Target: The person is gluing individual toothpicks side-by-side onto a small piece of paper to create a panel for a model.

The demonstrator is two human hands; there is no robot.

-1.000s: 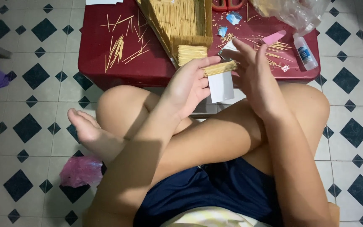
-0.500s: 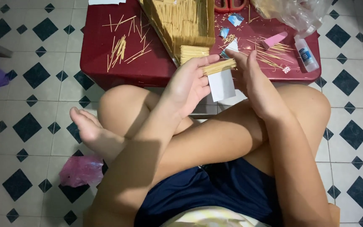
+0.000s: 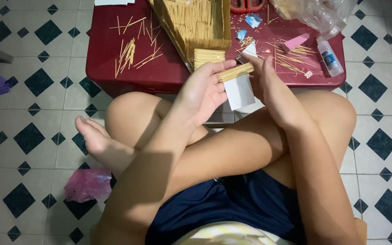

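Head view, looking down on a seated, cross-legged person at a low red table (image 3: 159,75). Left hand (image 3: 203,90) lies palm-up, its fingers curled around a small bundle of thin sticks (image 3: 235,71); below the bundle hangs a white paper strip (image 3: 239,91). Right hand (image 3: 268,86) pinches the strip's upper corner at the bundle, so the wrapping step appears in hand; next, presumably, the paper must be drawn snugly round the sticks. Loose sticks (image 3: 130,50), a glue bottle (image 3: 328,56) and a stick-built panel (image 3: 196,20) lie on the table. Right fingertips are hidden; the panel is cut off above.
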